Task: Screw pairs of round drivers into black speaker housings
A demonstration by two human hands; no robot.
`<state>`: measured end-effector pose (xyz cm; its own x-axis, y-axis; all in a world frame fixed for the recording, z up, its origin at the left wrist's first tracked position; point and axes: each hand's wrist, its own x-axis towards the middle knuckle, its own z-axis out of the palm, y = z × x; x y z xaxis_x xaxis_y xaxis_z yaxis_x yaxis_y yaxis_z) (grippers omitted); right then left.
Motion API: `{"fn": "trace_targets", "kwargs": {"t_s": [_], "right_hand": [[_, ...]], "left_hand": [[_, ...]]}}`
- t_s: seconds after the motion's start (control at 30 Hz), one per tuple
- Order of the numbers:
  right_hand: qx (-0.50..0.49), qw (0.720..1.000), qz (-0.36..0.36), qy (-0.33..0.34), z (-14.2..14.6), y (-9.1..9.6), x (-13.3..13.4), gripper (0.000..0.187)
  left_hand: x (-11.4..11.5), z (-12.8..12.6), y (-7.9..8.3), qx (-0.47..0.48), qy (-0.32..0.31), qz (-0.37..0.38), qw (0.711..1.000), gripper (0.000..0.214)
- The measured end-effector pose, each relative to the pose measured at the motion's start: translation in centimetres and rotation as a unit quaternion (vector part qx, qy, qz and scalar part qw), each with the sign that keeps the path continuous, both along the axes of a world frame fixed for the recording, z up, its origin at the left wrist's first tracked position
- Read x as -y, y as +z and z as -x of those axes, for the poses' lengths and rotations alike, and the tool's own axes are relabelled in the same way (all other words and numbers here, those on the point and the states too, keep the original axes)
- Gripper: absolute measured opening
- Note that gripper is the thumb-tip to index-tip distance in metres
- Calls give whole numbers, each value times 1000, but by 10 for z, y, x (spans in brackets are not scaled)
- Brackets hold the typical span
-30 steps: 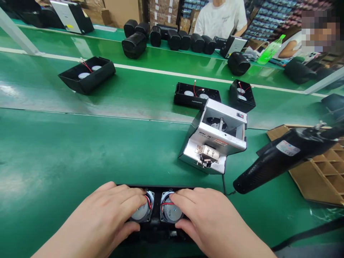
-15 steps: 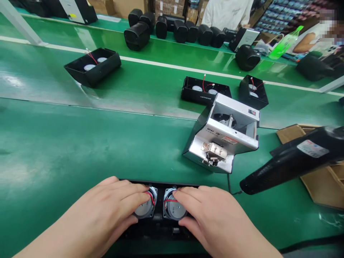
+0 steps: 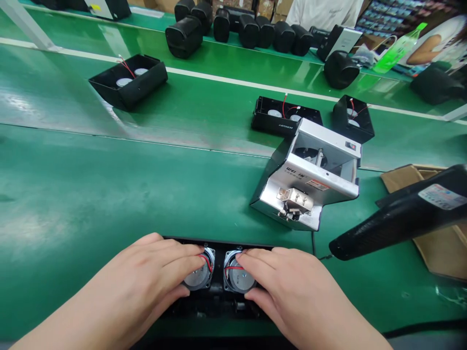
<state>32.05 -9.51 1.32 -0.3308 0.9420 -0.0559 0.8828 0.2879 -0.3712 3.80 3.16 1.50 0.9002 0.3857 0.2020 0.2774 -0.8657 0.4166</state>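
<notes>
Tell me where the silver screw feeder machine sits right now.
In the head view the silver screw feeder sits right of centre on the green bench, just beyond the right hand, with the black handheld tool to its right and an open speaker housing behind it.

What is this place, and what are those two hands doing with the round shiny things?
The picture comes from a camera worn on a person's head, looking down at their own hands. The left hand and right hand press on a black speaker case with two round silver speakers and red wires inside. It lies on a green workbench. Beyond it stand a silver machine and more open cases. A black tool hangs at the right. Neither hand grips anything; they rest flat.
</notes>
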Motion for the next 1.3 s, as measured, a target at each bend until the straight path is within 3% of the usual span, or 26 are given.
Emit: {"fn": "trace_targets", "kwargs": {"t_s": [0.53, 1.3], "right_hand": [[-14, 999, 50, -15, -2, 1, 4, 54], [16, 999, -44, -11, 5, 1, 4, 58]], "left_hand": [[-2, -3, 2, -13, -8, 0, 1000, 40], [3, -6, 0, -6, 2, -31, 1000, 39]]}}
